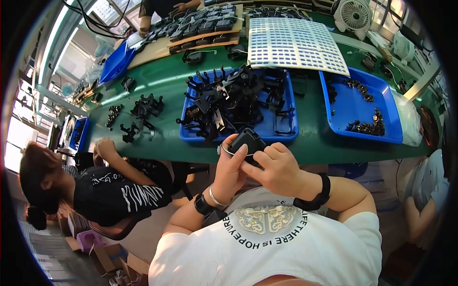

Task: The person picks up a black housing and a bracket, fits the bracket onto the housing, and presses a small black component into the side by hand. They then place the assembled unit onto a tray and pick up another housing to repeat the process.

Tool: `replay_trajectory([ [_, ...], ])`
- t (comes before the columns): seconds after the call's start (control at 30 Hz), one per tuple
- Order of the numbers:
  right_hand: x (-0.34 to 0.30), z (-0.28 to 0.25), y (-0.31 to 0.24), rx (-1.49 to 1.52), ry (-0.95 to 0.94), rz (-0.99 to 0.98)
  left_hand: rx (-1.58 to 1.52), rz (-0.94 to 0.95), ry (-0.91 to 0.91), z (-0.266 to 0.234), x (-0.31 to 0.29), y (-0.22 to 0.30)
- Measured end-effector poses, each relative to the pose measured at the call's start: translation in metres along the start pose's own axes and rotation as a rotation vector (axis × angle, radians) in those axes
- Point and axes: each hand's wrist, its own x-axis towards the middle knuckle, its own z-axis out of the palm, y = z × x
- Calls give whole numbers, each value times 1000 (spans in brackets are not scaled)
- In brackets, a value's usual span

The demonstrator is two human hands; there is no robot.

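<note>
A black boxy plastic housing (pixel 247 140) with a thin pale cable (pixel 226 150) is held up in front of my chest. My left hand (pixel 228 168) grips it from the left, the thumb lying along its near side. Against the near right edge of the housing, my right hand (pixel 280 166) is closed with curled fingers; whatever is pinched there is hidden. Just beyond both hands stands a blue tray (pixel 291 129) heaped with black plastic brackets (pixel 238 102).
Another blue tray (pixel 339 125) at right holds small dark parts. A white sheet with rows of blue pieces (pixel 296 45) overlaps its far edge. Loose black brackets (pixel 145 107) lie left on the green table (pixel 167 121). A co-worker (pixel 109 186) sits at left; a fan (pixel 354 15) stands far right.
</note>
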Motion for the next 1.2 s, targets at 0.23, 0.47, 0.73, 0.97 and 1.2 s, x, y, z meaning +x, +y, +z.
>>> replay_trajectory([
  [0.23, -2, -7, 6, 123, 46, 6, 170, 44, -61, -9, 12, 1],
  [0.47, -54, -79, 106, 86, 144, 417, 309, -7, -88, -10, 3, 16],
  [0.73, -128, -85, 209, 263, -133, 939, 355, -81, -203, -2, -4, 11],
  [0.97, -109, -69, 208, 95, -244, 814, 387, -96, -247, -9, -5, 9],
  [1.2, -78, -93, 154, 892, 381, 996, 356, -122, -222, -21, 1, 11],
])
